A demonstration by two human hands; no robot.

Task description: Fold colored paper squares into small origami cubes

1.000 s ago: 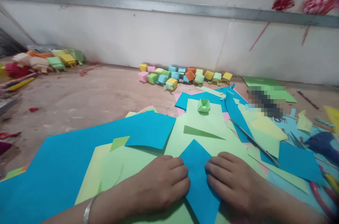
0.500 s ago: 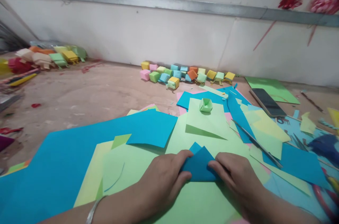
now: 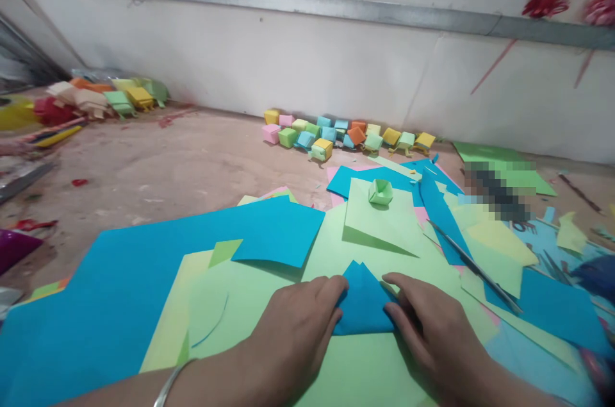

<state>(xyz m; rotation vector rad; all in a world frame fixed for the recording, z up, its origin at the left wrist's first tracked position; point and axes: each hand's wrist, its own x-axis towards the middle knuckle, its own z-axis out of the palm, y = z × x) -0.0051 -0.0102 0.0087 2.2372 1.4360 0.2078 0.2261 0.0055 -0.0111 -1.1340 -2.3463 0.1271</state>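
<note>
A folded piece of blue paper [image 3: 364,304], shaped like a low triangle with a small notch at its top, lies on a light green sheet [image 3: 358,365]. My left hand [image 3: 300,323] grips its left edge with thumb and fingers, a metal bangle round the wrist. On the other side, my right hand [image 3: 432,323] holds the right edge, its thumb at the lower right and its forefinger raised near the slope. Just beyond stands a small green folded paper box [image 3: 380,192] on a pale green square [image 3: 377,218].
Several small coloured paper boxes [image 3: 329,134] line the wall, with more paper pieces [image 3: 120,102] at far left. Large blue sheets [image 3: 144,279] spread leftward. A slim metal blade-like tool [image 3: 475,266] lies at right, near a blurred-out dark object [image 3: 502,192] and paper scraps.
The two points of the blue paper have come closer together at the top. My right forefinger has lifted and opened from the thumb. The view has shifted slightly left.
</note>
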